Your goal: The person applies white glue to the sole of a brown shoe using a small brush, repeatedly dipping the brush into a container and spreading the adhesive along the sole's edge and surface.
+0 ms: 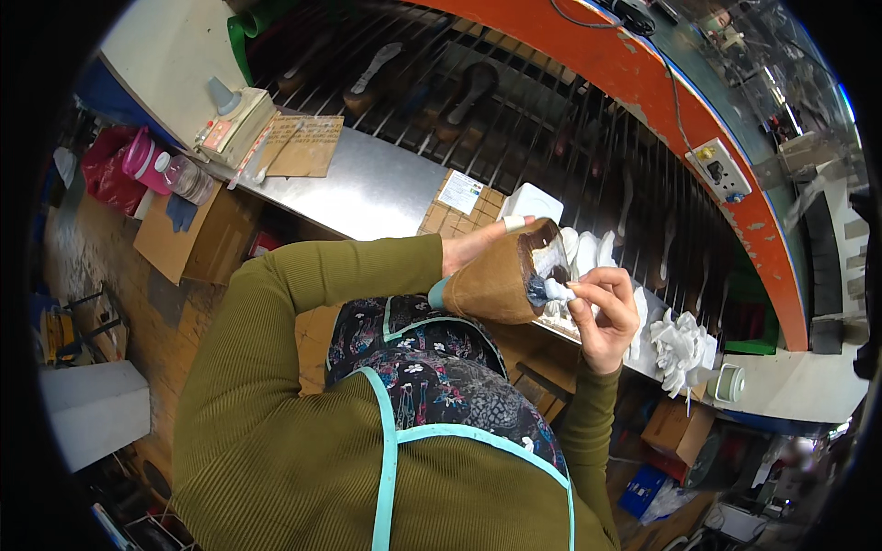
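Observation:
My left hand (478, 243) grips a brown, suede-like boot or shoe piece (491, 280) from its far side, most of its fingers hidden behind it. A white strip is wrapped round one of its digits. A dark brown band edges the piece's opening, and the inside looks whitish. Between thumb and fingers, my right hand (608, 317) pinches a small white wad (557, 290) at that edge. Something dark blue shows right beside the wad; I cannot make out what it is. White crumpled pieces (588, 253) lie just beyond on the bench.
A metal-topped bench (381, 193) runs before me, with a barred rack (514, 101) behind holding shoe-shaped forms. Another white crumpled heap (680, 349) lies at right, beside a pale green cup (729, 383). Cardboard (308, 145), a plastic bottle (186, 179) and a box (207, 239) are at left.

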`<state>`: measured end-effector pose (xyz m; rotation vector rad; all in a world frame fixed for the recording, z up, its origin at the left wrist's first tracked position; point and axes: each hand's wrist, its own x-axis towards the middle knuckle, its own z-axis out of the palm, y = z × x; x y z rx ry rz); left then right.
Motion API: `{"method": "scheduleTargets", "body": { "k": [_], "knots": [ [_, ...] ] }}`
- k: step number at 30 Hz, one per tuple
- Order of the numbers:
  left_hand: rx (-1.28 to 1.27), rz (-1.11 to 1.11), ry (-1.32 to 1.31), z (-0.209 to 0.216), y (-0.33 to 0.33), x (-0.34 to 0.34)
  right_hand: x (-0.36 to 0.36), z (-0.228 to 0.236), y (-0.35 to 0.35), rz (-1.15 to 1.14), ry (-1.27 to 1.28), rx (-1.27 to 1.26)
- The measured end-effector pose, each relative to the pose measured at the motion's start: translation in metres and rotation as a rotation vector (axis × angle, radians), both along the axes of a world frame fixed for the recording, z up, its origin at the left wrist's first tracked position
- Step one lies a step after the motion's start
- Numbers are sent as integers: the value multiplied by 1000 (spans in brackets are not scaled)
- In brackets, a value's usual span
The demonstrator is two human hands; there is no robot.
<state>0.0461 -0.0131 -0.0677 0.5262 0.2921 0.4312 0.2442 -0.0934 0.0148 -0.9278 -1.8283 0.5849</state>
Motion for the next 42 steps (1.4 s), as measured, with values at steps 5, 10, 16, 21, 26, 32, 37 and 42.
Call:
{"method": "scheduleTargets", "body": {
  "k": [5,10,16,21,26,32,37,42],
  "knots": [
    [598,203,161,-6,-39,5,5,1,15,152,-4,-29],
    [374,-237,266,45,-46,-16,2,4,37,364,25,-124],
    [-95,-664,327,-26,-40,14,-7,12,59,557,-23,-257],
    [-27,-604,310,-6,-52,2,-10,13,72,646,-102,-292],
    [-36,-585,319,-4,-59,-10,-12,10,79,698,-185,-312],
    [-42,-581,325,-7,-62,-15,-8,1,77,681,-163,-348],
    [-31,-571,319,-8,-63,-14,1,-5,74,684,-150,-392],
    [-8,-520,279,-12,-62,-7,18,-6,69,649,-184,-485]
  ]
}}
